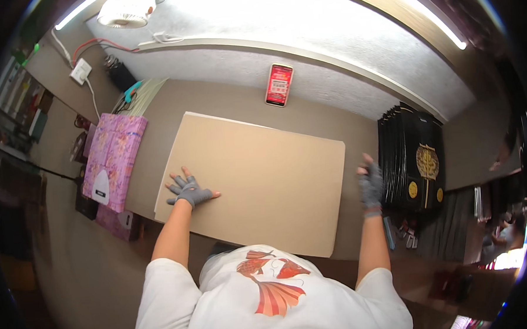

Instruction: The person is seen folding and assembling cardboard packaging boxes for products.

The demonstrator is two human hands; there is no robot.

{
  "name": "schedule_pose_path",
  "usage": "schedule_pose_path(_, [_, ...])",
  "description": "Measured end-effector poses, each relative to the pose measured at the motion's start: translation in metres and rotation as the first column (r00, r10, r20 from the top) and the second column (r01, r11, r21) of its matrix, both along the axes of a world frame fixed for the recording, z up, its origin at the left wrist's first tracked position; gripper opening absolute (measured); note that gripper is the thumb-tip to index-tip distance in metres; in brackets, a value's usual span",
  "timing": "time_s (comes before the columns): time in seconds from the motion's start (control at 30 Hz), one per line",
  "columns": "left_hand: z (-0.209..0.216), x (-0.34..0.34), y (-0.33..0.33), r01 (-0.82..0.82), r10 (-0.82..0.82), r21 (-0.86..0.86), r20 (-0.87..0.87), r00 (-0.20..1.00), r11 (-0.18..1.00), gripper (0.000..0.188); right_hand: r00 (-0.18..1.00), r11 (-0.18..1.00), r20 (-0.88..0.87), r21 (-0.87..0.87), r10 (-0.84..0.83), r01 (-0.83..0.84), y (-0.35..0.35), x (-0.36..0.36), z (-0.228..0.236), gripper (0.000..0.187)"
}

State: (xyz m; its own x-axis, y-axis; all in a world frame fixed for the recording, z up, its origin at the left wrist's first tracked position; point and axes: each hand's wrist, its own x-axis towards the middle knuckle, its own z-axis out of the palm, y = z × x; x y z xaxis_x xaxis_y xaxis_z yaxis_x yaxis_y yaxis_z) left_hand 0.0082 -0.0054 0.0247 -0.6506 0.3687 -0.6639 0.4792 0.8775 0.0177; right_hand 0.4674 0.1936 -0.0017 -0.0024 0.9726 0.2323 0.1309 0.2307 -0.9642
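Observation:
A large tan cardboard sheet (pixel 264 182) lies flat on the table in front of me, with a pale edge of another layer showing beneath it. My left hand (pixel 191 192), in a grey fingerless glove, rests on its left part with the fingers spread. Off the sheet's right edge is my right hand (pixel 370 183), gloved alike and blurred by motion. It is between the sheet and a stack of black folded bags or covers (pixel 413 158) with gold print; whether its fingers hold anything is unclear.
A phone (pixel 279 85) with a red screen leans against the back wall. Pink floral folded pieces (pixel 113 162) stand at left, near pale strips (pixel 146 93), turquoise-handled scissors (pixel 132 92) and a dark bottle (pixel 118 72). A white fan (pixel 126 10) hangs at upper left.

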Motion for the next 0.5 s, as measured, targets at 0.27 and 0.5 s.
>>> schedule_pose_path(0.27, [-0.006, -0.004, 0.001, -0.038, 0.039, -0.006, 0.031, 0.999, 0.999, 0.146, 0.271, 0.867, 0.899, -0.194, 0.344, -0.458, 0.091, -0.212, 0.009, 0.080])
schedule_pose_path(0.5, [-0.003, -0.008, 0.005, -0.045, 0.046, -0.021, 0.069, 0.997, 0.999, 0.147, 0.251, 0.904, 0.914, -0.215, 0.319, -0.369, 0.140, -0.272, -0.001, 0.081])
